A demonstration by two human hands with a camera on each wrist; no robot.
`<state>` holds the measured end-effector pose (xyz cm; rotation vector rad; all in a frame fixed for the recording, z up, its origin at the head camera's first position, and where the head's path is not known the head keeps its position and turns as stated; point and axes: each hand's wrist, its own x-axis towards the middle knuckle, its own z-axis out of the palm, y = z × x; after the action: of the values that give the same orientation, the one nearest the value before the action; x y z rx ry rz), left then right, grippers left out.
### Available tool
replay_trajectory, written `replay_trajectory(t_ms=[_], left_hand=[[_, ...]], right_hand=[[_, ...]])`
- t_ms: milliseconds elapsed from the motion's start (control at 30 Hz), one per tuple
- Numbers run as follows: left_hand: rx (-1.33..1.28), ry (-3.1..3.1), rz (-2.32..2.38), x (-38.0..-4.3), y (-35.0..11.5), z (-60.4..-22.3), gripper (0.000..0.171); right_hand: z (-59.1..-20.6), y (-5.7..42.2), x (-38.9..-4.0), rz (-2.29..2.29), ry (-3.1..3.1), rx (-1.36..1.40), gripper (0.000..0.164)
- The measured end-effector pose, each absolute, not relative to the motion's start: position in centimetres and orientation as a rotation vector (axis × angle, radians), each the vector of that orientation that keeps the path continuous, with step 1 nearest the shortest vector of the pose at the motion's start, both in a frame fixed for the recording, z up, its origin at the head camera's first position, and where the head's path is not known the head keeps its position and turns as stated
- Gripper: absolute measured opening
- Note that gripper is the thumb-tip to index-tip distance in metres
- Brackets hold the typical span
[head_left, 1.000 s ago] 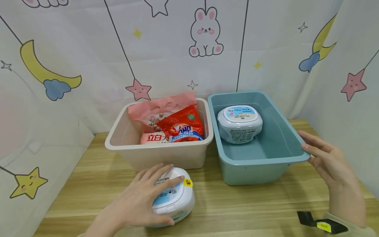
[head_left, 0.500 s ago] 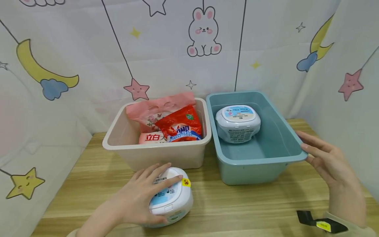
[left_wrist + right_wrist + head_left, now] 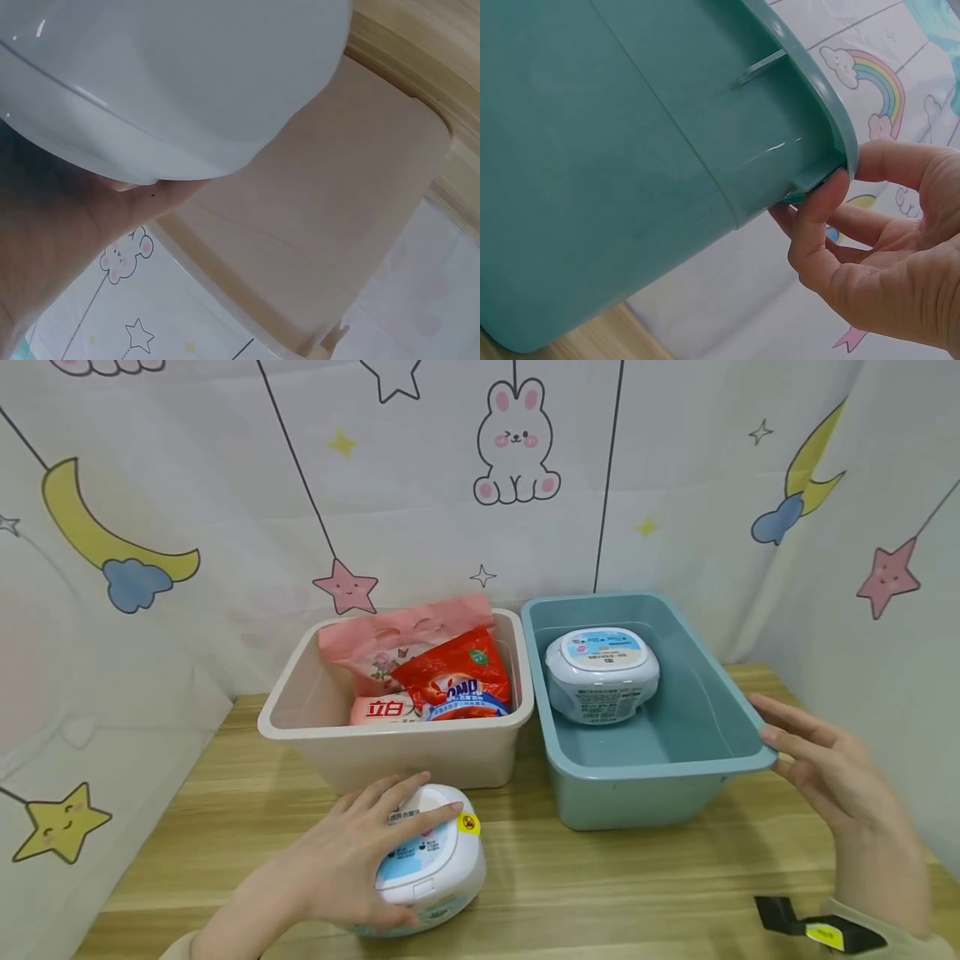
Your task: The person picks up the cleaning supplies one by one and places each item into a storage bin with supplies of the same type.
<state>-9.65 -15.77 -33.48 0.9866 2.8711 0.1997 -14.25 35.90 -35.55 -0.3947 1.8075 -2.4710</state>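
At the front of the table, my left hand (image 3: pixel 360 856) holds a white laundry-pod tub (image 3: pixel 453 877), fingers spread over its lid and thumb against its near side. The tub's smooth white wall (image 3: pixel 195 82) fills the upper part of the left wrist view, and its left part in the head view is hidden by the hand. At the right, my right hand (image 3: pixel 847 777) grips the front right corner of a blue-green bin (image 3: pixel 630 772). The right wrist view shows thumb and fingers pinching the bin's rim (image 3: pixel 838 120). A second white laundry-pod tub (image 3: pixel 603 681) sits upright inside this bin.
Left of the blue-green bin stands a beige bin (image 3: pixel 397 747), holding a red OMO detergent bag (image 3: pixel 457 681) and a pink package (image 3: pixel 405 627). Both bins stand on the wooden table (image 3: pixel 570 893), before a white patterned curtain (image 3: pixel 420 527).
My left thumb has shifted slightly left along the tub's near side. The whole head view has drifted a little. My right hand stays on the bin's corner.
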Motion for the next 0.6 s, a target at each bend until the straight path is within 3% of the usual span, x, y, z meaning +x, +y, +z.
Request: replay_trajectory(t_ms=[600], left_hand=[[0.969,2.804,0.217,-10.05,-15.51,-33.15,0.096]], right_hand=[[-35.47,35.79,-14.36,-2.483,1.809,-0.410,0.047]])
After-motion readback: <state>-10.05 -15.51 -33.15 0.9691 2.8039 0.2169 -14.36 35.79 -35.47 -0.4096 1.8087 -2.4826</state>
